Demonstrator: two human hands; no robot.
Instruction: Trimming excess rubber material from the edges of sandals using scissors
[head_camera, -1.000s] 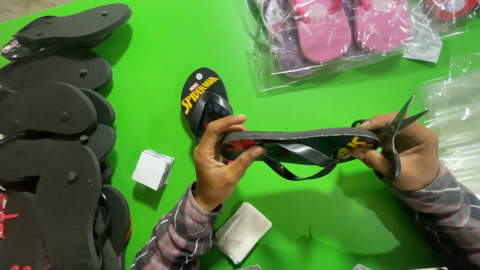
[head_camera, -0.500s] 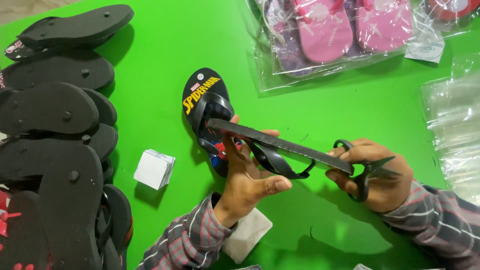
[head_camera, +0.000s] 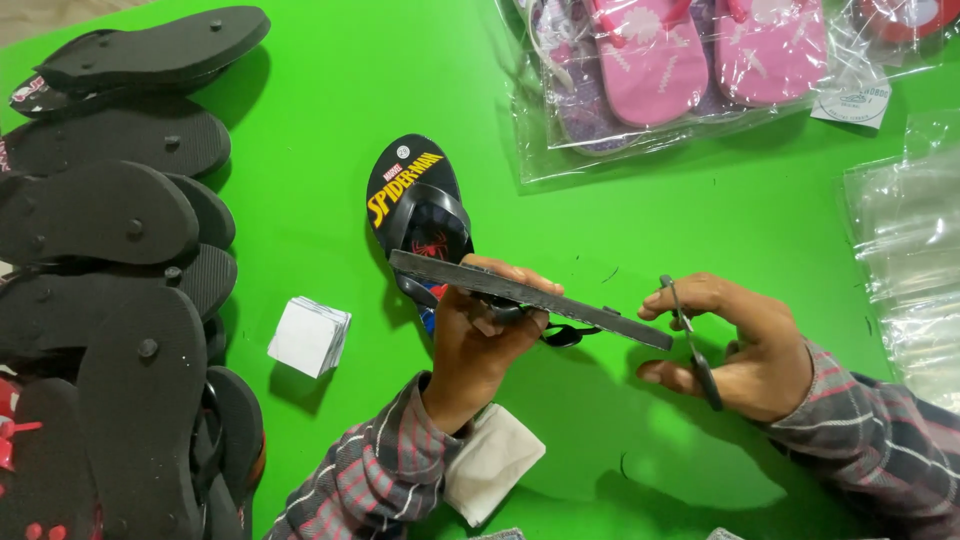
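black flip-flop (head_camera: 530, 297) gripped edge-on by left hand (head_camera: 480, 340); right hand (head_camera: 745, 350) holds scissors (head_camera: 692, 345).

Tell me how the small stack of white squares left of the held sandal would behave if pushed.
The white stack would probably shear rather than slide whole: its layers already sit slightly fanned. It looks light, thin sheets on smooth green table, so a nudge likely scatters some. It lies flat, so it seems unlikely to tip or roll. The left hand, nearest, grips the sandal.
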